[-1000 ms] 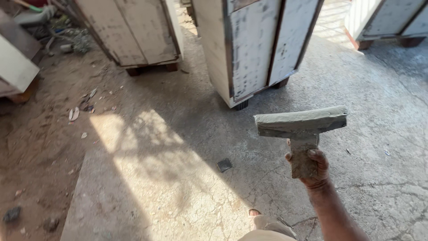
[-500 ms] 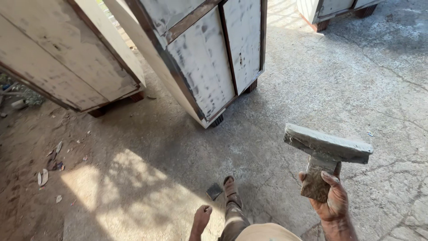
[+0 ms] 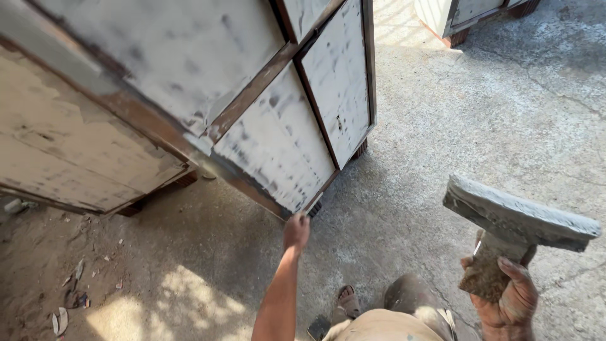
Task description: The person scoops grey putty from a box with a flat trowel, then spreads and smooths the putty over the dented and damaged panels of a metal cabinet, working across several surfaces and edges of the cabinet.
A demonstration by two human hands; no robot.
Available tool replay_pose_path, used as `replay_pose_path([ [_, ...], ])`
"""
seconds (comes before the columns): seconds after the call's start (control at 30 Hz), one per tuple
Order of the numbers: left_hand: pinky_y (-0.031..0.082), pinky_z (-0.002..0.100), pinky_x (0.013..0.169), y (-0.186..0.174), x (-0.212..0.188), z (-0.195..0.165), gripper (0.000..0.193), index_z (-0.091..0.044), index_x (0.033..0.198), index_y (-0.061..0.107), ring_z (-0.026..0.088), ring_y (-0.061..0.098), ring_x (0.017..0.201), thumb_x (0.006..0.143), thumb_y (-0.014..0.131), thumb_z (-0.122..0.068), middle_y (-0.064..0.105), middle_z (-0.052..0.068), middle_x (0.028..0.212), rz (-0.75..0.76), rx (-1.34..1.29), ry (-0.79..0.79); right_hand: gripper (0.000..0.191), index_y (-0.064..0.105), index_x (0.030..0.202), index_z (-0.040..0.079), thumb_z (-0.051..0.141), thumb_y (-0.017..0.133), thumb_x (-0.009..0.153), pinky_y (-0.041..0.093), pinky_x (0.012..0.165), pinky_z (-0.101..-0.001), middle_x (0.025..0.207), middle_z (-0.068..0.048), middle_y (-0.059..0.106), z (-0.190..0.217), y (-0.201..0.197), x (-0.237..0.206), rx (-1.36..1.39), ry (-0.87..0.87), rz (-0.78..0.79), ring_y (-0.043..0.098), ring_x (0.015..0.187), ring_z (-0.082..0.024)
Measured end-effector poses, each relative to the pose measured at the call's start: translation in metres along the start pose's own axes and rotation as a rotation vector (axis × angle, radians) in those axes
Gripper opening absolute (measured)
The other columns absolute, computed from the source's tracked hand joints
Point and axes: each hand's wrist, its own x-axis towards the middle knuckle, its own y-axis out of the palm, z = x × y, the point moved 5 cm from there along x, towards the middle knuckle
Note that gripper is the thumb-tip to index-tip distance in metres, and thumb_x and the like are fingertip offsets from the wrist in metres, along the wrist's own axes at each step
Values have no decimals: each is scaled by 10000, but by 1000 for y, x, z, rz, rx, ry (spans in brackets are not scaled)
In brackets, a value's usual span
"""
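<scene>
Cracked grey concrete floor fills most of what we see, giving way at about 8 o'clock to bare dirt strewn with small scraps of litter, with a patch of sunlight falling at the bottom edge near 7 o'clock. Towards 10 o'clock a large wooden cabinet stands coated in whitish filler, its brown frame showing through in places. Just beside it, from 12 o'clock down to the centre, we see a second cabinet of the same kind, tilted in the view, with panelled doors smeared white and dark brown edging. Our left hand reaches up from 6 o'clock with the arm stretched out, and its grip is closed loosely at the lower corner of that second cabinet, touching the bottom edge; we cannot tell how much of the edge the fingers wrap. Below it, at 6 o'clock, a sandalled foot rests on the concrete. At about 4 o'clock our right hand has its grip shut firmly around the stubby handle of a sanding block, a long grey bar crusted with dust, held up clear of the floor and well apart from the cabinets. Far off at 1 o'clock a third cabinet sits at the frame's top edge.
</scene>
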Motion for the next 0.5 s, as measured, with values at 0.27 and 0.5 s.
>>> replay_pose_path([
  [0.27, 430, 453, 1133, 63, 223, -211, 559, -10, 1428, 506, 359, 540, 1332, 929, 730, -126, 580, 189, 1389, -361, 65, 617, 668, 367, 1643, 113, -74, 535, 1024, 518, 1058, -659, 1537, -218, 500, 33, -22, 181, 16, 9, 104, 486, 1493, -364],
  [0.5, 341, 529, 1188, 58, 354, -271, 717, 44, 1430, 463, 416, 463, 1364, 860, 778, -254, 518, 222, 1429, -637, 387, 404, 632, 404, 1593, 111, -11, 587, 1001, 538, 978, -659, 1547, -200, 529, 33, 7, 359, -12, 210, 191, 497, 1485, -362],
])
